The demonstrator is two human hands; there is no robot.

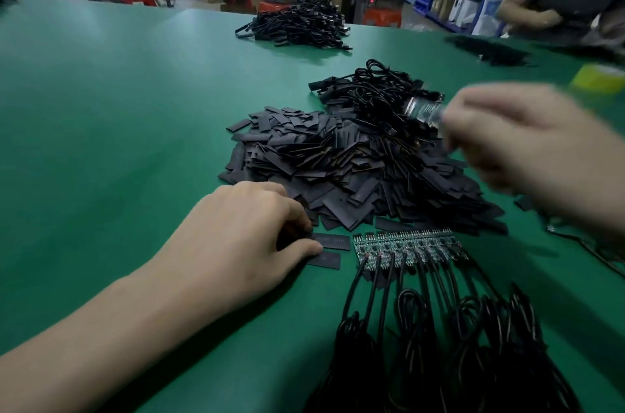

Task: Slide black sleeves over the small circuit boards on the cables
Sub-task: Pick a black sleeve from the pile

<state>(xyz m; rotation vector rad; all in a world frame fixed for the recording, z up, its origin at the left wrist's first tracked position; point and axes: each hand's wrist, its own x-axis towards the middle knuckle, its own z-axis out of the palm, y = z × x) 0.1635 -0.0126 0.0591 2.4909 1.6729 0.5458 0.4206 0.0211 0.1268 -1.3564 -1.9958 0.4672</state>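
Note:
A big heap of flat black sleeves (pixel 338 162) lies mid-table on the green mat. Just in front of it, a row of small green circuit boards (pixel 406 245) lies side by side, each with a black cable (pixel 439 345) running toward me. My left hand (pixel 243 236) rests on the mat at the heap's near-left edge, thumb and fingers pinching loose sleeves (pixel 329 242). My right hand (pixel 527 145), blurred by motion, hovers above the heap's right side and pinches a blurred board-like piece (pixel 424 108).
A pile of finished sleeved cables (pixel 372 91) lies behind the heap, another cable pile (pixel 301 23) farther back. A yellow-green tape roll (pixel 598 77) sits at the right. Another person's arm (pixel 531 12) works at the far right corner. Open green mat (pixel 118 108) stretches left.

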